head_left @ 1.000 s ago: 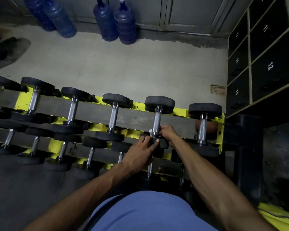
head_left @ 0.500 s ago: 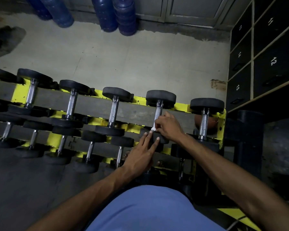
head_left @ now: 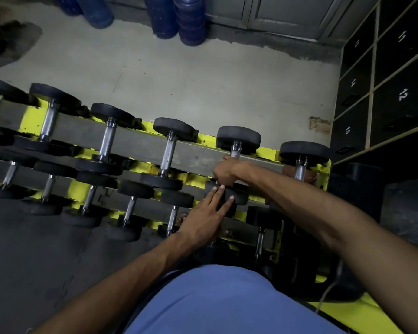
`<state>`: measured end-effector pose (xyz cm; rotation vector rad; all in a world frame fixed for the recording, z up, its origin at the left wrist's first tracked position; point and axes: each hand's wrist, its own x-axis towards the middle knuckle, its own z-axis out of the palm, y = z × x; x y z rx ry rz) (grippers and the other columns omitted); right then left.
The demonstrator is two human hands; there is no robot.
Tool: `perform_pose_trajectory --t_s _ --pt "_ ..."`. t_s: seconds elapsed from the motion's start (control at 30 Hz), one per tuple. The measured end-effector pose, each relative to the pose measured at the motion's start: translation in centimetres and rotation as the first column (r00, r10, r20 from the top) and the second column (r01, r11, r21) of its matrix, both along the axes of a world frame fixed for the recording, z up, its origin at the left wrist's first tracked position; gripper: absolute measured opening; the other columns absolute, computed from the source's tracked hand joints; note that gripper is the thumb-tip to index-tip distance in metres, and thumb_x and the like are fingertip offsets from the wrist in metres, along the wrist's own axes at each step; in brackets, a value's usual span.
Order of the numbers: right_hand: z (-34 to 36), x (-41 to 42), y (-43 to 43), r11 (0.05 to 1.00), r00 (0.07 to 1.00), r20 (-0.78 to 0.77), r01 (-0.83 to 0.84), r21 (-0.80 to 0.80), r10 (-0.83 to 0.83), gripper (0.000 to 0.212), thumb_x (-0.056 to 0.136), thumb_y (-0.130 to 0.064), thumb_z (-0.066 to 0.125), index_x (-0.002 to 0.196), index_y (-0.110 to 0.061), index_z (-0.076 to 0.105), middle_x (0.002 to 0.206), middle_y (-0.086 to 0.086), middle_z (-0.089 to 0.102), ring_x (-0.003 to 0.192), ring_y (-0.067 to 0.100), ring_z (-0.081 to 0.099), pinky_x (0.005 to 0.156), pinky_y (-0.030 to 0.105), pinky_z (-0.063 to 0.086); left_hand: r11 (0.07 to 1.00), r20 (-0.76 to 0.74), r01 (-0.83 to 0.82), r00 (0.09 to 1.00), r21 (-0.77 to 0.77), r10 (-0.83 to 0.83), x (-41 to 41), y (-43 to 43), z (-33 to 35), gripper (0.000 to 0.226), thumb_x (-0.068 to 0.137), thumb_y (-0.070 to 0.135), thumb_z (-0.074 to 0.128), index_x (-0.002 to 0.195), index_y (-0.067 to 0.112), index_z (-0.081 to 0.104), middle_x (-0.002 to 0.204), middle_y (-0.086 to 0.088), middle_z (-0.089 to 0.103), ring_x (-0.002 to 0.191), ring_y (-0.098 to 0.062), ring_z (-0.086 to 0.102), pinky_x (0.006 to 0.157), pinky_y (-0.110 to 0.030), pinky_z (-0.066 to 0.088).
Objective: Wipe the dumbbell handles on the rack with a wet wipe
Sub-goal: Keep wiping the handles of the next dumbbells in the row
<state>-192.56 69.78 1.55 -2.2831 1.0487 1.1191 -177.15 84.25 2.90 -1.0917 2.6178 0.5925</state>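
Rack [head_left: 140,141]: our landmark, with dumbbells lying across its rails.
Dumbbell [head_left: 238,138]: on the rack's top rail, second from its right end.
Handle [head_left: 235,150]: only the far steel stub shows.
Right hand [head_left: 223,172]: curled round the handle; the wipe is hidden, so we cannot confirm it.
Left hand [head_left: 210,214]: fingers straight, pressing the dumbbell's near head.
Doing it well: we judge the left hand should stop any rolling while we slide and twist the right-hand grip from head to head.
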Motion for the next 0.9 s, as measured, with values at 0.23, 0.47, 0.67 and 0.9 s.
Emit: perform_pose_trajectory --t_s 0.23,0.47,0.67,0.9 --pt "-0.2 -1.5 -0.5 0.998 0.98 0.194 0.054 -0.018 -0.05 0.018 0.091 -0.025 0.054 0.089 -0.022 0.072 0.094 -0.004 0.073 0.093 0.022 0.063 0.104 0.044 0.034 1.0 -0.005 -0.004 1.0 0.019 0.004 -0.2 0.1 0.4 0.095 0.098 0.017 0.064 0.166 0.019 -0.002 0.17 -0.02 -0.021 0.159 -0.036 -0.01 0.124 -0.049 0.028" --pt "0.9 -4.4 3.9 0.897 0.872 0.489 0.194 -0.396 0.027 0.017 0.092 -0.03 0.06 0.085 -0.023 0.074 0.087 0.004 0.066 0.092 0.027 0.056 0.076 0.038 0.038 0.999 0.012 0.019 1.0 0.028 -0.02 0.4 -0.6 0.9 0.096 0.098 0.011 0.062 0.166 0.022 -0.004 0.171 -0.016 -0.02 0.159 -0.032 -0.011 0.121 -0.047 0.033" --pt "-3.3 -7.2 7.8 0.539 0.475 0.584 0.839 -0.075 -0.659 0.009 0.086 -0.026 0.068 0.084 -0.018 0.072 0.083 0.0 0.072 0.078 0.023 0.065 0.06 0.031 0.042 1.0 0.014 0.006 1.0 0.029 -0.006 0.2 -0.4 0.8 0.1 0.097 0.014 0.066 0.165 0.023 -0.006 0.17 -0.015 -0.024 0.159 -0.033 -0.013 0.115 -0.049 0.041" --pt "-4.9 -5.5 3.6 -0.285 -0.631 0.281 0.644 0.71 -0.723 0.03 0.088 0.017 0.047 0.088 -0.009 0.063 0.076 0.009 0.063 0.065 0.021 0.06 0.051 0.025 0.055 0.999 0.03 0.034 0.999 0.017 -0.035 0.4 -0.6 0.8 0.1 0.097 0.019 0.067 0.166 0.021 -0.006 0.17 -0.016 -0.023 0.159 -0.034 -0.011 0.119 -0.047 0.036"
